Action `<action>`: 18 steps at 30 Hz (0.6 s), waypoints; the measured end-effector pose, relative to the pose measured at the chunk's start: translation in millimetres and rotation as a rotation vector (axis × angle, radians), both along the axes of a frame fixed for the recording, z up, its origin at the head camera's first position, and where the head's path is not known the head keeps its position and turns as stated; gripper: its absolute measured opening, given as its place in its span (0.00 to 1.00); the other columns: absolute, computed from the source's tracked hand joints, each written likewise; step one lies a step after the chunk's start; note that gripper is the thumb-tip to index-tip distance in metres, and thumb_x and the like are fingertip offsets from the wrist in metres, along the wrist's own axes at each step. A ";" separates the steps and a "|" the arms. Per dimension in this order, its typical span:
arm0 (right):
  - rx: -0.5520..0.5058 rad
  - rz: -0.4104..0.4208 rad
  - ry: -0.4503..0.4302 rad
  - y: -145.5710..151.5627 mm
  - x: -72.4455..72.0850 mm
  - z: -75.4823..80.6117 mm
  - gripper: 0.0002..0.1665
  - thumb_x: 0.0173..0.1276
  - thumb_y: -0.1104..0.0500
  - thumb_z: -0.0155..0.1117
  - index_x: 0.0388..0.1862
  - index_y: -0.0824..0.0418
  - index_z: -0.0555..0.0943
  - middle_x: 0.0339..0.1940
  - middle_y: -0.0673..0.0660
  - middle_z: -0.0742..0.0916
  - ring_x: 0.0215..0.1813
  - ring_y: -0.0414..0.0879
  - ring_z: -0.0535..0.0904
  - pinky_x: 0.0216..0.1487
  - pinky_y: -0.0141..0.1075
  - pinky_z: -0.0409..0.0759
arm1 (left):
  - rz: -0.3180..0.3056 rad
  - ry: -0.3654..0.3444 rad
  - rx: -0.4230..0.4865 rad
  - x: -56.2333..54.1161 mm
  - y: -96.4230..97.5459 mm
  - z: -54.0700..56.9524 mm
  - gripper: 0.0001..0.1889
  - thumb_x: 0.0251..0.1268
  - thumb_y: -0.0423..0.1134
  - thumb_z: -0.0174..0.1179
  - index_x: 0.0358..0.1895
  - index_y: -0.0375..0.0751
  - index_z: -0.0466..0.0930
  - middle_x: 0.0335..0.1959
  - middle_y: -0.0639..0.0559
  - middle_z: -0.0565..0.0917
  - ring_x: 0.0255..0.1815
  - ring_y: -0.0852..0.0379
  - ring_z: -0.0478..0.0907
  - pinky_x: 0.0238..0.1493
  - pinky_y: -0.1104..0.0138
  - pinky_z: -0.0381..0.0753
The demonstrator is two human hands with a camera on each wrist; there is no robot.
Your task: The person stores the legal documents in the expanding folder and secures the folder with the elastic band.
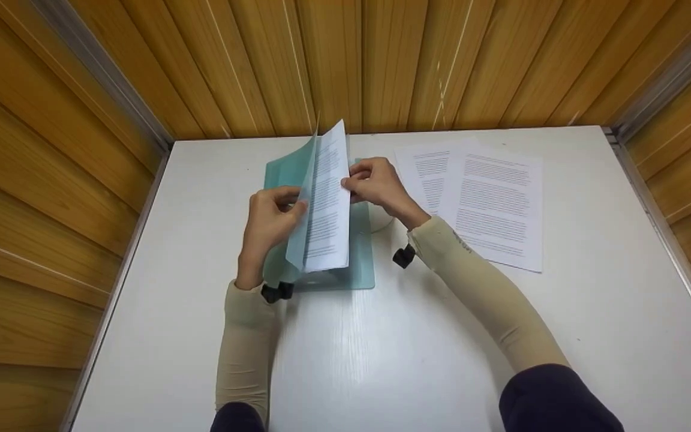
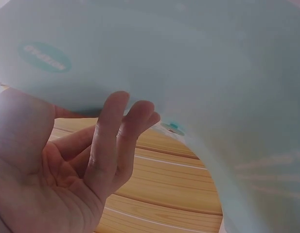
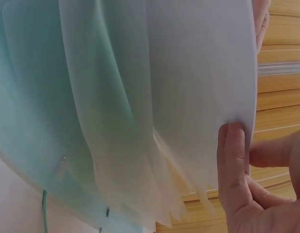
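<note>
A teal plastic folder [image 1: 362, 273] lies open on the white table, its leaves raised near the middle. My left hand [image 1: 270, 219] pinches the edge of a translucent leaf [image 1: 296, 249] between thumb and fingers; in the left wrist view this leaf [image 2: 179, 63], with a small oval logo, bends over the fingers. Printed paper [image 1: 329, 222] stands upright against the leaf. Its right edge is pinched by my right hand [image 1: 381, 183]. From the right wrist view, two fingers lie on the back of the paper [image 3: 203, 73], with the thumb around its edge.
Two overlapping printed sheets [image 1: 495, 207] lie flat at the right of the table [image 1: 441, 348]. A pale round object [image 1: 381, 217] shows partly under my right hand. Wood-patterned panels [image 1: 333, 66] rise along the back and sides.
</note>
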State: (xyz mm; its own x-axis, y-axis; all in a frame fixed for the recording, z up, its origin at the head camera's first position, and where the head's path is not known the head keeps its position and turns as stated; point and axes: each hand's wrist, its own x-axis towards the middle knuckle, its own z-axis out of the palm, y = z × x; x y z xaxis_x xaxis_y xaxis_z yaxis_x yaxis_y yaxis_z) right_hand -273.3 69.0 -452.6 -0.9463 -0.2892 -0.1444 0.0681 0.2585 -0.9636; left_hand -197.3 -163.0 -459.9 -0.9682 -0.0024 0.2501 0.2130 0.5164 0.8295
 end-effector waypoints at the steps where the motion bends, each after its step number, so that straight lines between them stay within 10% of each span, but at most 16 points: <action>1: 0.008 -0.002 -0.003 -1.6 -0.4 0.1 0.16 0.72 0.64 0.70 0.55 0.70 0.85 0.47 0.65 0.90 0.40 0.50 0.92 0.41 0.38 0.90 | -0.003 0.000 0.002 -0.6 -1.2 -0.2 0.15 0.68 0.32 0.68 0.55 0.29 0.89 0.49 0.36 0.92 0.44 0.44 0.92 0.47 0.52 0.89; 18: 0.078 -0.004 0.005 -13.6 -5.9 -2.0 0.19 0.71 0.62 0.73 0.57 0.71 0.85 0.45 0.64 0.93 0.42 0.51 0.94 0.43 0.39 0.90 | -0.017 -0.006 0.013 0.3 -0.1 -0.4 0.14 0.69 0.33 0.67 0.54 0.31 0.90 0.48 0.39 0.92 0.43 0.47 0.91 0.45 0.55 0.89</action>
State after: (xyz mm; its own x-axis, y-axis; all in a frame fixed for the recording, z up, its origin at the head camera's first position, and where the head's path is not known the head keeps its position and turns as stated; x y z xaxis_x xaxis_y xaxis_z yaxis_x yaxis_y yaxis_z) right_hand -279.2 55.4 -454.6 -0.9481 -0.2738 -0.1617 0.0645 0.3323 -0.9410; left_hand -197.0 -163.1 -460.3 -0.9697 0.0108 0.2439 0.2162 0.5021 0.8373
